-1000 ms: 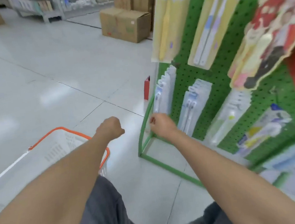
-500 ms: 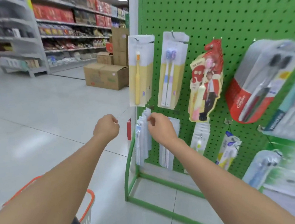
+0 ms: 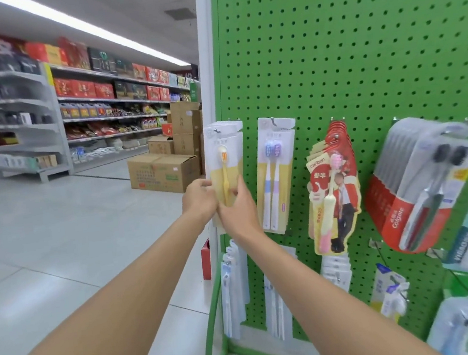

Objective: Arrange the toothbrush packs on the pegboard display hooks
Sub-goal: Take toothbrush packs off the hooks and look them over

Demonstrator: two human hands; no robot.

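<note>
A green pegboard [image 3: 343,48] fills the right half of the view. On its leftmost hook hangs a stack of yellow single-toothbrush packs [image 3: 224,152]. My left hand [image 3: 198,199] grips the stack's left edge. My right hand [image 3: 237,206] lies against the lower front of the packs, fingers pointing up along the right edge. To the right hang twin-brush packs with purple heads [image 3: 276,172], red figure-shaped child packs [image 3: 333,192] and red Colgate packs [image 3: 423,185]. White packs [image 3: 233,288] hang on the lower row.
Cardboard boxes [image 3: 162,171] stand on the grey tiled floor behind the display's left edge. Stocked store shelves [image 3: 88,112] run along the far aisle. The green frame rail [image 3: 213,311] of the display curves down to the floor. More packs crowd the lower right corner.
Both hands have risen from the lower row to the yellow packs on the upper row. My left hand, a fist in the air before, now holds the stack. The view has tilted upward.
</note>
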